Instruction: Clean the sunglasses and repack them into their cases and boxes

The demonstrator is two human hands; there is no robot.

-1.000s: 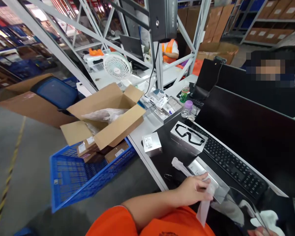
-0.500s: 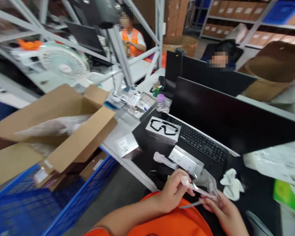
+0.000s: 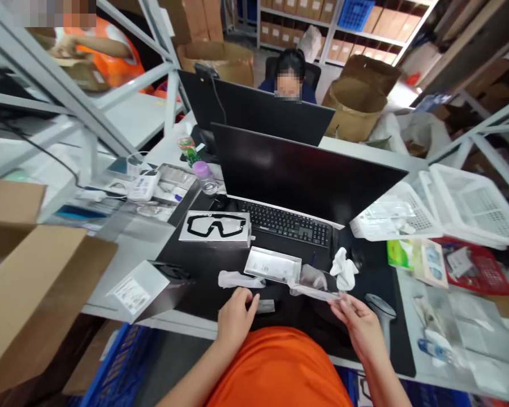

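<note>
Grip, both sides: my left grip (image 3: 235, 321) is loose, thumb parted from lightly curled fingers, nothing seen between them; my right grip (image 3: 351, 308) pinches one end of a clear wrapper (image 3: 311, 291).
Labelled box (image 3: 132, 293): by the front edge of the counter (image 3: 435, 370), well to the left of my left grip.
Glasses box (image 3: 215, 227): ahead of my left grip and apart from it, the black frame picture facing up.
Plastic sleeve (image 3: 235, 279): on the black mat (image 3: 203, 297), just beyond my left fingertips, long axis crosswise; whether I touch it I cannot tell.
Grey strip (image 3: 266, 306): just right of my left thumb, also lying crosswise; contact is unclear.
Silver tray (image 3: 274, 264): beyond and between my two grips, nearer the left one, its long axis slanting so that the left end sits farther from me.
Wrapper's line: it runs leftward from my right grip, and the free end reaches the tray's near right corner. I judge this the relation that counts: the loose end points toward my left side, while the right grip has the other.
Crumpled tissue (image 3: 344, 269): just past my right fingertips, apart from them.
Scanner (image 3: 380, 308): just beside my right grip, on its outer side.
</note>
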